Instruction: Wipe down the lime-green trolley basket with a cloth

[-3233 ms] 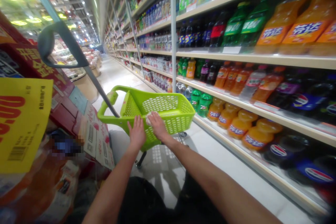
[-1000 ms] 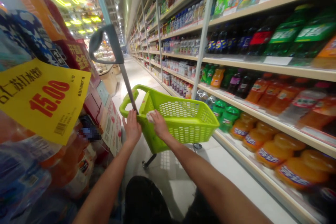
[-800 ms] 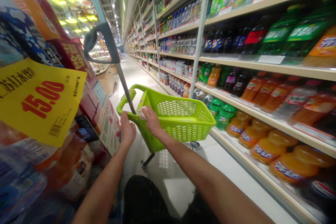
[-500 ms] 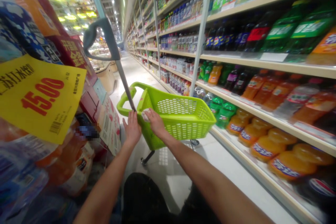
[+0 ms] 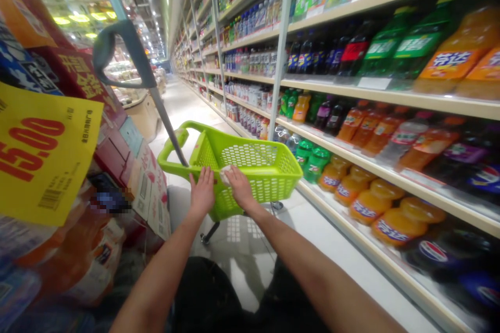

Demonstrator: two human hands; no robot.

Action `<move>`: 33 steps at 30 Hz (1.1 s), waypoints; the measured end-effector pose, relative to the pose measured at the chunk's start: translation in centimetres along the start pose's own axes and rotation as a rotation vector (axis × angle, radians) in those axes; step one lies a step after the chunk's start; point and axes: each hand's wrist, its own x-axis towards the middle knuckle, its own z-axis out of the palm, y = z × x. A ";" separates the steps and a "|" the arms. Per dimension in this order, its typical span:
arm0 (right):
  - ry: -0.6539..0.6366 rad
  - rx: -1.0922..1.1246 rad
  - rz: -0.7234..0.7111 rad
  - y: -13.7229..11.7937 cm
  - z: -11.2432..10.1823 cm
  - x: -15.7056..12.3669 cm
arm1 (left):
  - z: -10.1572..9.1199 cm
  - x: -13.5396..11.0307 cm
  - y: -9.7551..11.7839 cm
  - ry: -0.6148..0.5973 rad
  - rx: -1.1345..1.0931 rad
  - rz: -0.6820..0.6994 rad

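A green shopping basket on wheels stands in the aisle before me, with perforated sides and a grey pull handle raised at its left. My left hand lies flat against the near side of the basket, fingers stretched out. Just right of it, my right hand presses a crumpled white tissue against the basket's near rim. The inside of the basket shows only in part, through its open top.
Shelves of soft drink bottles line the right side. On the left, a yellow price sign hangs by stacked cartons and bottled drinks. The tiled aisle floor runs ahead into the distance.
My view has turned to the right, so the basket and shelves sit further left. Both hands have shifted rightward along the basket's near side, the tissue still in my right hand.
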 end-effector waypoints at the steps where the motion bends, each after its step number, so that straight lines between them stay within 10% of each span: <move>1: 0.006 -0.003 0.031 1.0 -0.4 -0.3 | -0.1 0.0 -0.1 -0.003 0.002 0.002; 5: 0.045 -0.035 0.137 3.4 -1.5 -0.9 | -0.1 0.2 0.5 0.002 0.000 -0.027; 14: -0.023 0.028 0.048 -0.1 0.0 0.3 | 1.1 0.8 2.6 -0.049 0.005 0.037; 23: 0.009 -0.184 0.233 8.0 -4.6 -3.2 | 0.9 1.3 2.8 -0.080 0.037 0.008; 33: -0.008 -0.083 0.105 5.7 -1.9 -2.0 | 1.5 2.4 5.1 -0.146 0.021 0.107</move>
